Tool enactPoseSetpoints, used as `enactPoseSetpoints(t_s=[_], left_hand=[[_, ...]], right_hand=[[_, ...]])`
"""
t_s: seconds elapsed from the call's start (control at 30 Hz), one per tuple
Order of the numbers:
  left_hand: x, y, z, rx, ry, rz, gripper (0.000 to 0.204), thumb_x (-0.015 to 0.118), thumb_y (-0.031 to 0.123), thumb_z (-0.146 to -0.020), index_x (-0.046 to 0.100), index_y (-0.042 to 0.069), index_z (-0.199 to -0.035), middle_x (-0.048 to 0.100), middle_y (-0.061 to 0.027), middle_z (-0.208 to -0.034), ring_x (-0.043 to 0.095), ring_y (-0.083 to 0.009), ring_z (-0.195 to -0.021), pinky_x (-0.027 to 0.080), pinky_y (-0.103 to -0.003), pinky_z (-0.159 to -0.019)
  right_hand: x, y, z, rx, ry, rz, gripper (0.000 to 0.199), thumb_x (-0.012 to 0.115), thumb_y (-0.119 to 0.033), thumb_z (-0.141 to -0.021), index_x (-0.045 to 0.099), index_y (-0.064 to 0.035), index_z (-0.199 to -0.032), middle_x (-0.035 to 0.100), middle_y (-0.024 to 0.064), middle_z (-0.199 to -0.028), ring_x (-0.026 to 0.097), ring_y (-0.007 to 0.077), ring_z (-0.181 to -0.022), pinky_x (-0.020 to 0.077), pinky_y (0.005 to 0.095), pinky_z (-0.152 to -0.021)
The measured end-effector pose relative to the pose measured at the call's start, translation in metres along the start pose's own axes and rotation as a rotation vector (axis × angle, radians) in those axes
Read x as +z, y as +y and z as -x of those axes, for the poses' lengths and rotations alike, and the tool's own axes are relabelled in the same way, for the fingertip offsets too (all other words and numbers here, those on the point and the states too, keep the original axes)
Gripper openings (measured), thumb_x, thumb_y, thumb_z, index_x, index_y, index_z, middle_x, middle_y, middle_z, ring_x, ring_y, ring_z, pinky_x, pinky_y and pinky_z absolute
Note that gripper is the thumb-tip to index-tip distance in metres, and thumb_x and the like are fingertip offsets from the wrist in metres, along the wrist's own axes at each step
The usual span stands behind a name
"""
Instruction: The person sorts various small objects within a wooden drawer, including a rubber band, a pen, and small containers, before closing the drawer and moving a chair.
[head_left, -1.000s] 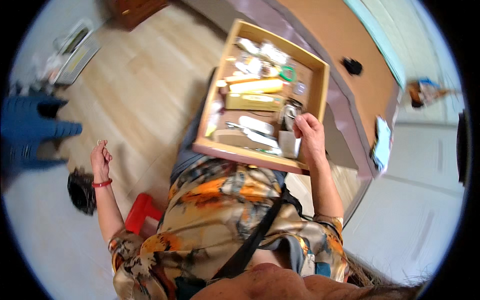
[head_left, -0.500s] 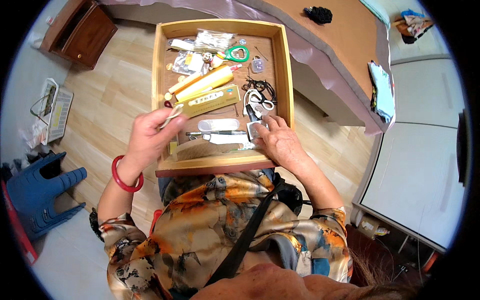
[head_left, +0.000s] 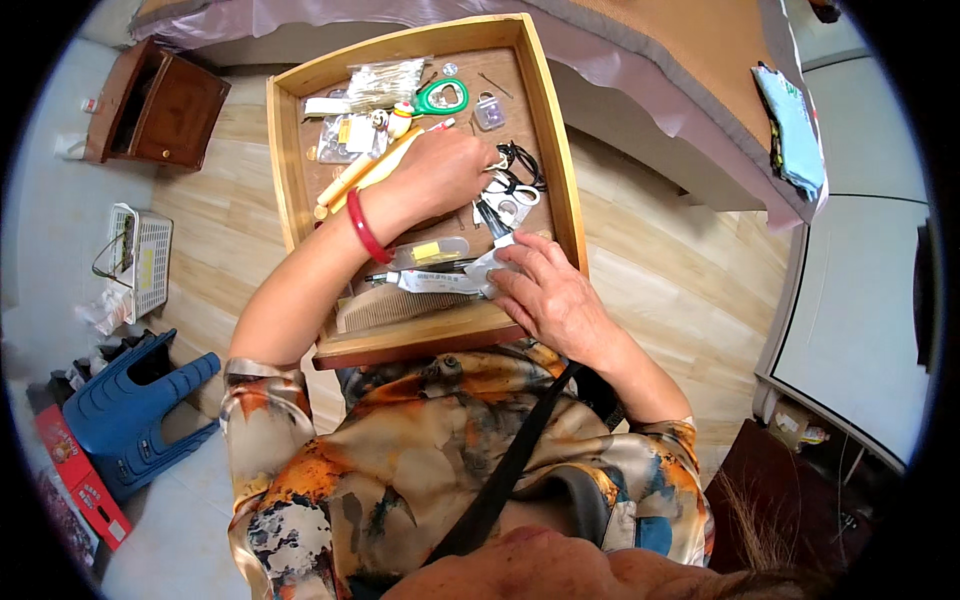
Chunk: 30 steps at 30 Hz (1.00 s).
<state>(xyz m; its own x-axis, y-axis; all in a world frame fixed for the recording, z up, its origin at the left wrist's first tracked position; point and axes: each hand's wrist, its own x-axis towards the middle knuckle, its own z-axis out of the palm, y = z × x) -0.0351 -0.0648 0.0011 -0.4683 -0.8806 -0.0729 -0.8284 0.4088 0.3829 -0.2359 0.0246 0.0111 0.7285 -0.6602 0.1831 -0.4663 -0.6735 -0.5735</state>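
Note:
A wooden drawer [head_left: 558, 140] rests in front of me, full of small items. My left hand [head_left: 455, 172] reaches across it, fingers closed, beside the black and white cables [head_left: 520, 180] at the right side. A bit of a thin cream cord loop [head_left: 498, 161] shows at its fingertips. My right hand [head_left: 555, 295] is bent over the near right corner, fingers closed on a small whitish packet [head_left: 484, 268], partly hidden. Next to it lie a white tube [head_left: 425, 281], a clear oval case [head_left: 430, 252] and a comb [head_left: 385, 310]. My left forearm covers part of the yellow box.
Green-handled scissors [head_left: 442, 97], a bag of cotton swabs [head_left: 388, 84] and a small clear purple box [head_left: 489, 112] lie at the drawer's far end. A bed [head_left: 650, 60] stands beyond. Blue stools [head_left: 140, 415] and a white basket [head_left: 150, 255] are on the left, a cabinet [head_left: 860, 320] right.
My left hand has moved right and away from me, from the drawer's left edge to the cables, carrying the cream cord loop. My right hand stays at the near right corner. The drawer has tilted somewhat.

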Motion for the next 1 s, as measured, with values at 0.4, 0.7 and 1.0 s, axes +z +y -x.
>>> enactPoseSetpoints(t_s=[0.4,0.7,1.0], left_hand=[[0.027,-0.002,-0.011,0.053,0.063,-0.174,0.014,0.064,0.018,-0.071,0.062,0.005,-0.075,0.059,-0.0180,-0.063,0.061,-0.0342,-0.064,0.048,-0.044,-0.058],[0.006,-0.025,0.008,-0.355,0.230,0.499,0.020,0.067,0.021,-0.075,0.066,0.003,-0.084,0.062,-0.0108,-0.069,0.058,-0.0184,-0.062,0.046,-0.031,-0.058],[-0.021,-0.028,0.032,-0.553,0.206,1.372,0.010,0.067,0.012,-0.079,0.060,0.007,-0.075,0.053,0.0045,-0.062,0.034,-0.0013,-0.045,0.025,-0.018,-0.041]], right_hand=[[0.003,-0.003,0.010,0.023,-0.040,-0.094,0.018,0.058,-0.009,-0.075,0.060,-0.0019,-0.091,0.056,0.0100,-0.087,0.056,0.0266,-0.083,0.0477,0.0363,-0.072],[0.000,-0.005,0.009,0.060,-0.109,-0.054,0.016,0.060,-0.010,-0.077,0.060,-0.0030,-0.091,0.059,0.0092,-0.088,0.058,0.0263,-0.083,0.0483,0.0356,-0.071],[-0.001,-0.005,0.005,0.158,0.003,-0.131,0.018,0.063,-0.010,-0.077,0.061,-0.0044,-0.095,0.061,0.0088,-0.091,0.059,0.0249,-0.082,0.0489,0.0328,-0.072]])
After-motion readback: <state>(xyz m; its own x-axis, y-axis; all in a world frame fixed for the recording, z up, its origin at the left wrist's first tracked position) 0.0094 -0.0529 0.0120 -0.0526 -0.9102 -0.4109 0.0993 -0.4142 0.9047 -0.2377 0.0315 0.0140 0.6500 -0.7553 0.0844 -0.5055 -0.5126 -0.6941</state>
